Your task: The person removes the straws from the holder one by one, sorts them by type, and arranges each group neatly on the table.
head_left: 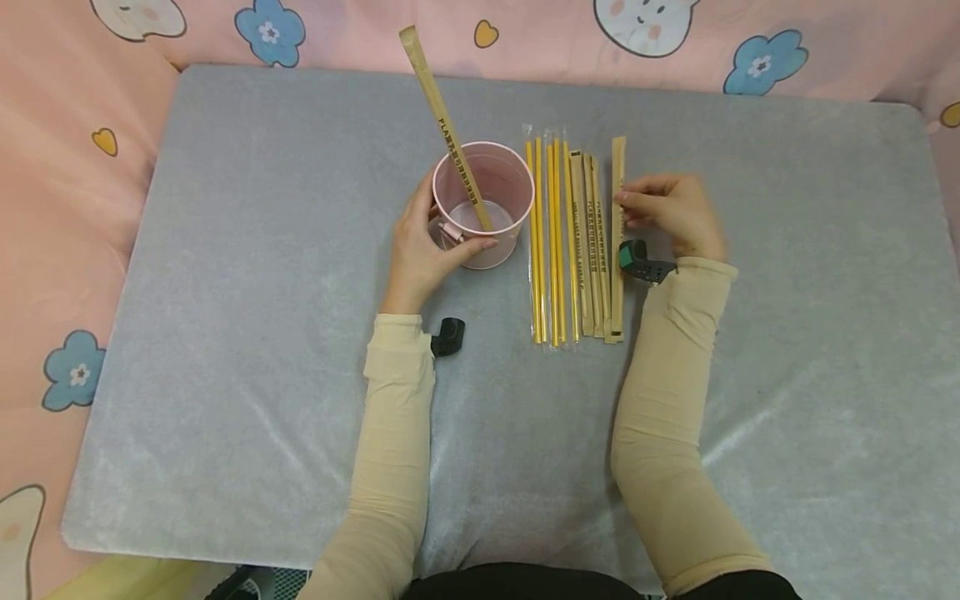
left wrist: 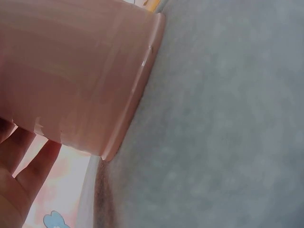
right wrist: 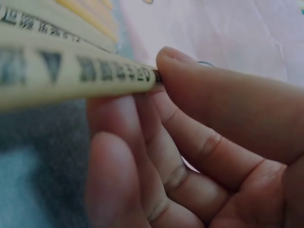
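Observation:
My left hand (head_left: 420,258) grips a pink bucket (head_left: 512,177) around its near-left side, thumb along the front and fingers behind. In the left wrist view the bucket's wall (left wrist: 71,71) and lower rim fill the upper left. Inside it leans one paper-wrapped straw (head_left: 447,133), its top end sticking out far to the upper left. My right hand (head_left: 675,215) pinches another paper-wrapped straw (head_left: 618,242) between thumb and fingers, at the right end of a row. The right wrist view shows this printed wrapper (right wrist: 114,73) at the thumb tip.
Left of the pinched straw lie several more paper-wrapped straws (head_left: 588,250) and several yellow straws (head_left: 555,242) in clear film, side by side. The grey cloth-covered table (head_left: 262,250) reaches a pink patterned curtain (head_left: 540,42) at the back.

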A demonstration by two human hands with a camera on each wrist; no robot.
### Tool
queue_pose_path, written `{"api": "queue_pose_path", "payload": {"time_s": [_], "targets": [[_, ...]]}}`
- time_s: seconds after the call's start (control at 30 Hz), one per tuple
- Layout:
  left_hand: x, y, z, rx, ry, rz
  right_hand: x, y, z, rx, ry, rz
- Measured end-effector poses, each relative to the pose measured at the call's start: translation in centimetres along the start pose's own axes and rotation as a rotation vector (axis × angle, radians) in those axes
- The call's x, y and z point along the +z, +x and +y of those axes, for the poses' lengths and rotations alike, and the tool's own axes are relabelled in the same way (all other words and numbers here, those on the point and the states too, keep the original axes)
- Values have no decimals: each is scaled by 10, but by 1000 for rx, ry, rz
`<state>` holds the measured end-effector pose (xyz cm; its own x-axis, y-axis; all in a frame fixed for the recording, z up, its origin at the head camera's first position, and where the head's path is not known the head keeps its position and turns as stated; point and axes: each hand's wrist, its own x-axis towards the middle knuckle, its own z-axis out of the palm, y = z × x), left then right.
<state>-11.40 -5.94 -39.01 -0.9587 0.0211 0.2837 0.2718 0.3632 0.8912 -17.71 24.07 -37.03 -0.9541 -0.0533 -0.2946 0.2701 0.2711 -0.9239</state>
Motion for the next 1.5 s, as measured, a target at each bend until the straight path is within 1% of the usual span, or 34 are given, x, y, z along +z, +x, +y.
{"api": "queue_pose_path", "payload": {"time_s": [0.27, 0.37, 0.5, 0.67, 0.93, 1.2, 1.5], "targets": [[0, -1, 0, 23, 0, 6, 2, 4, 5, 44, -80, -10], [0, -1, 0, 9, -2, 2, 3, 4, 6, 55, -93, -20], [0, -1, 0, -3, -5, 1, 4, 4, 6, 54, -97, -26], [0, 0, 1, 1, -3, 2, 4, 4, 7, 58, -93, -22], [1, 0, -1, 39, -11, 20, 4, 4, 8, 56, -122, -10], [1, -1, -2, 40, -10, 20, 4, 3, 8, 60, -130, -12], [1, -1, -2, 44, -10, 25, 5, 3, 9, 54, -102, -9]]}}
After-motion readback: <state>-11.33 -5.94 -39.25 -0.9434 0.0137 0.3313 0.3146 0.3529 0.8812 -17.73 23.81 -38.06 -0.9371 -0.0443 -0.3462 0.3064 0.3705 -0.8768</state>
